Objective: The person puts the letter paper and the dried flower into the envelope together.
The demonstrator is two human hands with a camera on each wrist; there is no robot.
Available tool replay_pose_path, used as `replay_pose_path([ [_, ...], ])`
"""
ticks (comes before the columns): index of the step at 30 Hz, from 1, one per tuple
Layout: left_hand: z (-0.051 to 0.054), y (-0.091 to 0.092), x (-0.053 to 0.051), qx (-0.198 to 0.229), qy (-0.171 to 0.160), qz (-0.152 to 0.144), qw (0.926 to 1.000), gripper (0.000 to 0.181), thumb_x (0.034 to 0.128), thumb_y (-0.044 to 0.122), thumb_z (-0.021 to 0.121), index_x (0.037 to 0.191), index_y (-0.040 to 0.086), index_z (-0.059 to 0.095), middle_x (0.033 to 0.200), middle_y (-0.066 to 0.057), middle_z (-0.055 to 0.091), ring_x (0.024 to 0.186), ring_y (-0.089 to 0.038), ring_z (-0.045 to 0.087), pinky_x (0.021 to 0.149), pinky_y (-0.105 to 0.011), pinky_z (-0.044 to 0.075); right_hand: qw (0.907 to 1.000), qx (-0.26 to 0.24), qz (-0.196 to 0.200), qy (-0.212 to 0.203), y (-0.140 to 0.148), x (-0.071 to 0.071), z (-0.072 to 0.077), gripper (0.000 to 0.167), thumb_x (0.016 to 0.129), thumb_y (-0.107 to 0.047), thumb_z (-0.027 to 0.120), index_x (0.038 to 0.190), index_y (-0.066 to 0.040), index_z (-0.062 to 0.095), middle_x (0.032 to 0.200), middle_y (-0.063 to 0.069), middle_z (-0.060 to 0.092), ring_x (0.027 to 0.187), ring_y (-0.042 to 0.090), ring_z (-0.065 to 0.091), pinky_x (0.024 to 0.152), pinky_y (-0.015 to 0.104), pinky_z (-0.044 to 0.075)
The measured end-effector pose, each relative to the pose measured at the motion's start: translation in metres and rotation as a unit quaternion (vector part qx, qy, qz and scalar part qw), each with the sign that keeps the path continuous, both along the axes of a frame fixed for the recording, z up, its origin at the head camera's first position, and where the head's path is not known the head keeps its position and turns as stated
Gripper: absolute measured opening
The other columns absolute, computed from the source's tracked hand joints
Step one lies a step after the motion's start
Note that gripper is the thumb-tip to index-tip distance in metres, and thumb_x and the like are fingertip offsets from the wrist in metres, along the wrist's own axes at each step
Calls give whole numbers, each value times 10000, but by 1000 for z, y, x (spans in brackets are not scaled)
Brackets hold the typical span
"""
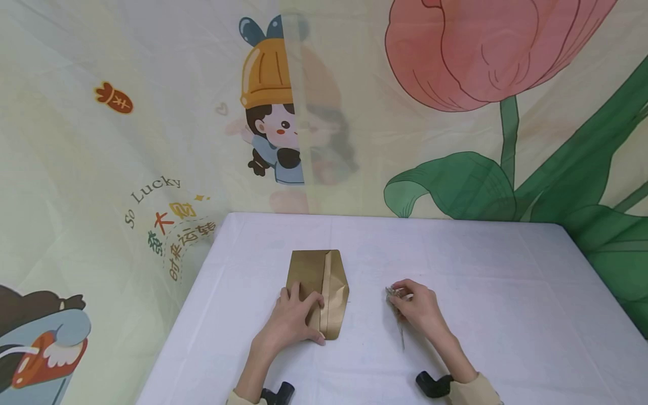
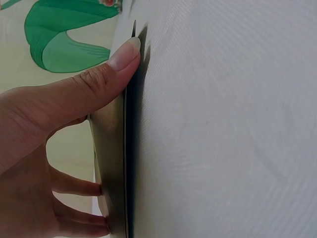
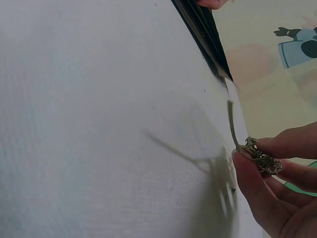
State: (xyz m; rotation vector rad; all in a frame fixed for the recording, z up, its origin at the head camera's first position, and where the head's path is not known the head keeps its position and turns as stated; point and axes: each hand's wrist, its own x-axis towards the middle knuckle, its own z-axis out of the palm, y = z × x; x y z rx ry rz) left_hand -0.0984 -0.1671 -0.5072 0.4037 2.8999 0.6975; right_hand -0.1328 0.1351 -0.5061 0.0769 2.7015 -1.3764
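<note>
A gold paper envelope (image 1: 310,263) lies on the white-covered table, its flap on the right side unfolded. Fingers spread, my left hand (image 1: 289,319) rests on the envelope's lower half. In the left wrist view, the thumb (image 2: 94,82) touches the envelope (image 2: 111,153) near its edge and other fingertips press its face. To the right, my right hand (image 1: 421,308) pinches a small dried flower sprig (image 1: 391,292) just above the table, its thin stem pointing toward the near edge. The right wrist view shows the crumbly sprig head (image 3: 270,165) between thumb and fingers.
A white cloth covers the table (image 1: 526,292). Tiny dark crumbs dot the cloth near the sprig's shadow in the right wrist view. A printed curtain (image 1: 349,67) hangs behind. Black wrist mounts (image 1: 433,385) sit at both wrists.
</note>
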Motion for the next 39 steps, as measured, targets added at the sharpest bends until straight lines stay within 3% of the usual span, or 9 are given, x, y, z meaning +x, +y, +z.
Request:
replay_pose_path([
  [39, -2, 0, 0, -48, 1, -2, 10000, 684, 609, 471, 960, 1142, 286, 572, 1534, -369, 304, 1278, -584, 367, 1004, -676, 408, 9992, -250, 316, 5, -39, 0, -2, 218, 875, -8, 761, 1087, -3, 710, 918, 109, 703, 531, 134, 623, 489, 244, 505],
])
